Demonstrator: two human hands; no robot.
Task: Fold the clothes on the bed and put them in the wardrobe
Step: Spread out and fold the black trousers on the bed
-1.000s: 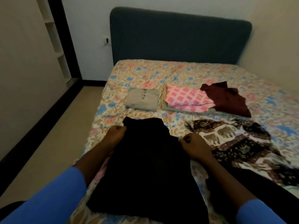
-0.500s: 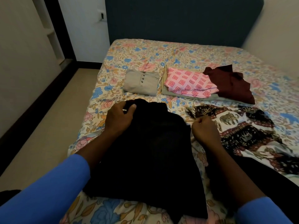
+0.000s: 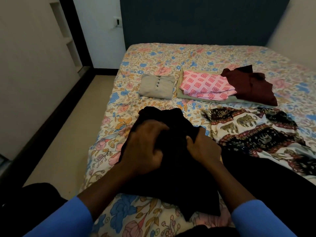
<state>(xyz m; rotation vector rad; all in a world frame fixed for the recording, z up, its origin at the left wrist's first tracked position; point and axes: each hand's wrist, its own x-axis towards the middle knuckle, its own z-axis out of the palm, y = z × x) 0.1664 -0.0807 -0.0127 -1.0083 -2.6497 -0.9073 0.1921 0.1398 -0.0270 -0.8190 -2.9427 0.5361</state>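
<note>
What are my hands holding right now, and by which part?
Both hold the black garment by its upper part: the left hand grips bunched fabric on its left side, the right hand pinches a fold on its right.

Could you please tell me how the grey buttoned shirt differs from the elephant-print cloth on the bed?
The grey buttoned shirt is plain and folded into a neat rectangle. The elephant-print cloth is patterned and lies spread out, rumpled. Both rest on the floral bedsheet.

Folded shirt [image 3: 156, 86] lies on bed [image 3: 188, 53], left of pile [image 3: 205, 86].
</note>
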